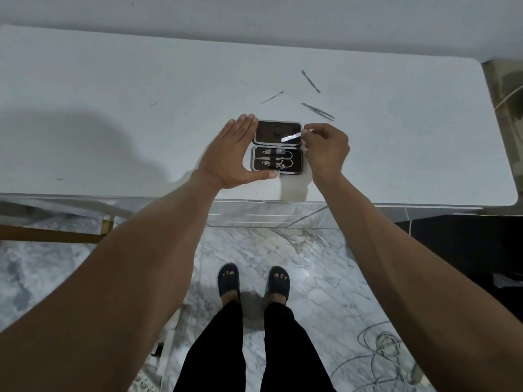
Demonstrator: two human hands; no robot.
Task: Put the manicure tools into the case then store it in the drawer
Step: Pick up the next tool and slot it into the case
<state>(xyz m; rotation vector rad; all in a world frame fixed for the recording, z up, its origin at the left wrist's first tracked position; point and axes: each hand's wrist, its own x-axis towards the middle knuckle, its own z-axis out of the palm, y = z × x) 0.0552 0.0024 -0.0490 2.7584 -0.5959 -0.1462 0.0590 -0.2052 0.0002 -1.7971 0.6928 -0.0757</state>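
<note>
While left hand braces the case flat-fingered, right hand, pinching a nail file, should angle it toward nine o'clock under the strap.

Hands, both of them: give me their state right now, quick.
Left hand: open, fingers spread flat, bracing the left edge of the open case.
Right hand: closed in a pinch on a metal nail file, held over the case's far half.
</note>
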